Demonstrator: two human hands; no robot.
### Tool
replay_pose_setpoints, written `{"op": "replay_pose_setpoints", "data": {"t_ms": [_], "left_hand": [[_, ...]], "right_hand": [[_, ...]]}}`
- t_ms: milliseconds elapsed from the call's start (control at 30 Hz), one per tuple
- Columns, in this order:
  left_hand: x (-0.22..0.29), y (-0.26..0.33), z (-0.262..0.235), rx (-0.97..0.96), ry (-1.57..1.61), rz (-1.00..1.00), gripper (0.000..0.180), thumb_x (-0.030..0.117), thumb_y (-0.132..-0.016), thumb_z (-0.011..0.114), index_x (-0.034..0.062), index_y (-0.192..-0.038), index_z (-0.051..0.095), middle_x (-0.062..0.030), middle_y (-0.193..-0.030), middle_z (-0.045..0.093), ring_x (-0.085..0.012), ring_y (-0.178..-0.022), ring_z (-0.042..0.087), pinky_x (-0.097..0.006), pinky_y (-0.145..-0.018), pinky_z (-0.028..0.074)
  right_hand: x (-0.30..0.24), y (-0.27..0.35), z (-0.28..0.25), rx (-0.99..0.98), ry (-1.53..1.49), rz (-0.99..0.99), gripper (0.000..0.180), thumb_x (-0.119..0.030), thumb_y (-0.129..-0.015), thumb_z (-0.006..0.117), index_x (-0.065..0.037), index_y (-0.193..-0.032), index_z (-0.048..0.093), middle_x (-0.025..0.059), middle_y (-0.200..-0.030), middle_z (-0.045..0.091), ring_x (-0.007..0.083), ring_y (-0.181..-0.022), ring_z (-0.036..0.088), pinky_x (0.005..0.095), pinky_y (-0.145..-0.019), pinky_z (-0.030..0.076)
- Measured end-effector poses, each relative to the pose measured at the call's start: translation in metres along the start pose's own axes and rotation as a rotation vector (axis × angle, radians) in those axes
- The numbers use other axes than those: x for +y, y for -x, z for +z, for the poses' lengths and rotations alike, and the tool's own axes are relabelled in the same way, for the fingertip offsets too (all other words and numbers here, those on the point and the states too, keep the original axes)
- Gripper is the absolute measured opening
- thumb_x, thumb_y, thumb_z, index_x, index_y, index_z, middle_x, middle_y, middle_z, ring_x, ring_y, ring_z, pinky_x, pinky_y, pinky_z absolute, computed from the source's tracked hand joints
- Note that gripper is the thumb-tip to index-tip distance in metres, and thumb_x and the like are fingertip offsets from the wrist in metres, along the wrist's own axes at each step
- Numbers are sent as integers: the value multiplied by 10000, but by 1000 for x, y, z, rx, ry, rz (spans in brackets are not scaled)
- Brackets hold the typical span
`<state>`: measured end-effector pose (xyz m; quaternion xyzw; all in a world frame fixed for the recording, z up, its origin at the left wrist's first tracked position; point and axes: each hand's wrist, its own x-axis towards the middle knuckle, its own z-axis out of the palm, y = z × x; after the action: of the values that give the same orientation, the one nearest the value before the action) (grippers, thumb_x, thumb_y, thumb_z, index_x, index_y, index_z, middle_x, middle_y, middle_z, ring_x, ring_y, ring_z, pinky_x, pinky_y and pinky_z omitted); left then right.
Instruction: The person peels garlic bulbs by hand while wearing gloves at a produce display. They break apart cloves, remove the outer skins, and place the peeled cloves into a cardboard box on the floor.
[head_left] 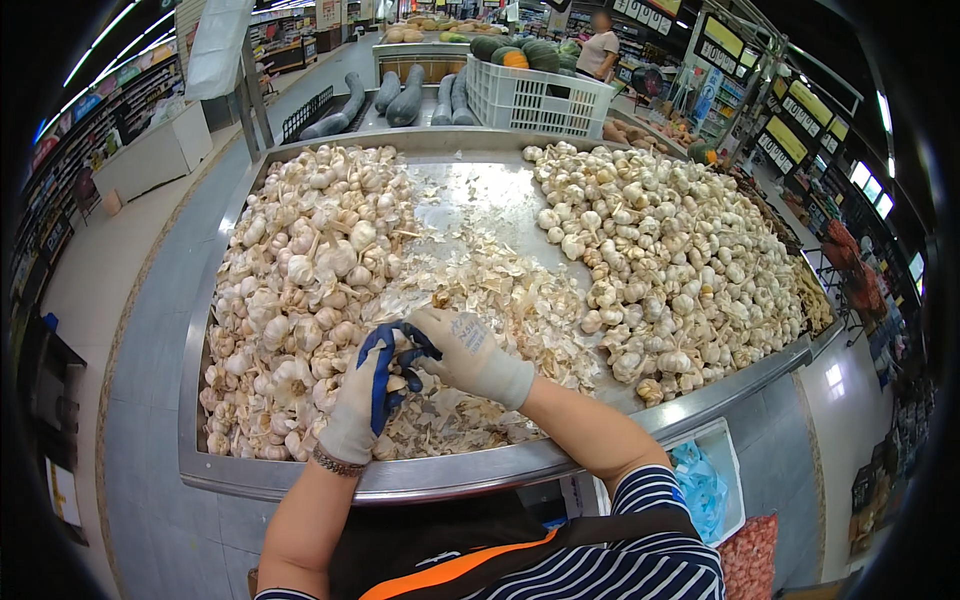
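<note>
Both my hands wear pale gloves with blue-coated fingers and meet over the middle of the metal display bin [480,468]. My left hand [362,385] is closed, its blue fingers curled toward the other hand. My right hand [467,352] is also closed, fingertips bent down against the left one. Whatever lies between them is hidden by the gloves. Beneath and beyond them spreads a heap of loose, papery garlic skins [500,285]. Garlic bulbs [290,270], some with stems and ragged skin, fill the left side. Cleaner-looking garlic bulbs [680,270] are piled on the right.
Behind the bin lie long grey-green gourds [405,100] and a white plastic crate [535,100] of pumpkins. Below the bin's near right edge, a white box [735,470] holds blue plastic bags, beside a red mesh sack [750,560]. Another person [600,50] stands far back.
</note>
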<state>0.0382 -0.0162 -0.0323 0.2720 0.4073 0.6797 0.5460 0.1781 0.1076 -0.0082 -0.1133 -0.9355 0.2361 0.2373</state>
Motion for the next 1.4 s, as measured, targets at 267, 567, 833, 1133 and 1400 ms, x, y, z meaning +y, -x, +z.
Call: {"op": "replay_pose_setpoints", "data": {"t_ms": [267, 567, 833, 1133, 1400], "left_hand": [[2, 5, -6, -20, -206, 148, 373, 228, -994, 564, 46, -1320, 557, -45, -1021, 681, -75, -714, 603, -202, -556, 485], [6, 14, -13, -25, 132, 105, 481, 362, -1065, 470, 69, -1445, 442, -67, -879, 637, -56, -547, 492, -164, -411, 376], [2, 171, -51, 44, 447, 296, 521, 420, -1069, 434, 135, -1504, 399, -148, -1054, 685, -50, -476, 414, -163, -383, 307], [-32, 423, -140, 661, 474, 664, 485, 436, -1038, 502, 72, -1358, 504, -114, -977, 657, -114, -645, 580, -205, -444, 457], [-236, 623, -194, 1218, 1043, 911, 382, 464, -961, 620, 112, -1100, 573, -149, -946, 674, -265, -792, 693, -283, -492, 597]], "right_hand": [[13, -1, 19, 167, -231, -110, 314, -40, -846, 651, -44, -1153, 585, 192, -1022, 650, 400, -984, 620, 438, -861, 502], [37, 6, 0, 91, 220, 196, 571, -287, -896, 682, -156, -1413, 479, 198, -1313, 562, 398, -1177, 550, 471, -1037, 423], [37, -1, 11, 102, 263, 126, 625, -365, -902, 665, -133, -1445, 462, 204, -1455, 454, 391, -1328, 451, 492, -1126, 329], [106, 13, 23, 266, -57, 209, 398, -332, -1026, 479, -32, -1246, 618, 95, -1056, 641, 239, -915, 585, 390, -820, 470], [125, -20, 34, 189, -120, -114, 390, -265, -1009, 541, 35, -1234, 650, 172, -1202, 680, 299, -1115, 626, 379, -982, 474]]}}
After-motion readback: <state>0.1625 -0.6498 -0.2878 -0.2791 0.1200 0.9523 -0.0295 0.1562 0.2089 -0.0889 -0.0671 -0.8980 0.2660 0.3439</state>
